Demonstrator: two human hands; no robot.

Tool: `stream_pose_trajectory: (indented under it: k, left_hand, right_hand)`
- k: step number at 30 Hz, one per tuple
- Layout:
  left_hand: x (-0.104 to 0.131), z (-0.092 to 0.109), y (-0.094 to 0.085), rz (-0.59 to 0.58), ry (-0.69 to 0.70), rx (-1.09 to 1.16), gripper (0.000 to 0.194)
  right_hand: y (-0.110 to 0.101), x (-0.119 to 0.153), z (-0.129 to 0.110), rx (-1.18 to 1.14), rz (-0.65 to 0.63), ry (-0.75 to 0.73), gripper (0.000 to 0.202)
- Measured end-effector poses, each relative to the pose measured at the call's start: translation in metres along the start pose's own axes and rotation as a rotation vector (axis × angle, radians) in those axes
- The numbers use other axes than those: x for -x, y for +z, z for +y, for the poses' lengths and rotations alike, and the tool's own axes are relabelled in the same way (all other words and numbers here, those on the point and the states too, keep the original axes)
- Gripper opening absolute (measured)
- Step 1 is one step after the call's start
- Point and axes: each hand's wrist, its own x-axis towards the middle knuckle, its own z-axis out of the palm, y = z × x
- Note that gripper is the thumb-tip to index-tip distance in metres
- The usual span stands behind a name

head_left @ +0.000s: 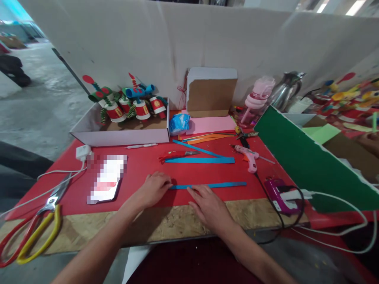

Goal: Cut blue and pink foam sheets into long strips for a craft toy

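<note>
A narrow blue paper strip [226, 185] lies flat on the red table covering [142, 162], running left to right. My left hand [155, 188] is at its left end, fingers curled and pressed together there; what they pinch is too small to tell apart from the strip. Fingertips of my right hand [207, 203] rest on the strip near its middle, with the fingers spread and the thumb apart. Beyond the hands are a wider blue strip [204, 160], a thin slanting blue strip [198, 148] and red-handled scissors [174, 155].
Large scissors [51, 203] and a phone [108, 179] lie left. A pink glue gun [251, 157], a purple power block [282, 196] with cables and a green board [310, 165] are right. Behind stands a white box [127, 138] of paper-cup figures; a person's hand [370, 142] shows far right.
</note>
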Motion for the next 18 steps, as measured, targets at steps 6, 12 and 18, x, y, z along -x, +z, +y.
stream_pose_trajectory:
  k: [6,12,18]
  left_hand:
    - [0.021,-0.013,0.008,0.176,-0.076,0.15,0.023]
    - [0.02,0.0,0.011,0.23,-0.187,0.044,0.021]
    - [0.034,0.021,0.026,0.326,-0.069,-0.153,0.033]
  right_hand:
    - [0.001,-0.002,-0.007,0.065,-0.011,0.029,0.041]
    - [0.004,-0.005,-0.011,0.12,0.023,0.036,0.041]
    - [0.006,-0.006,-0.012,0.129,0.015,0.045,0.043]
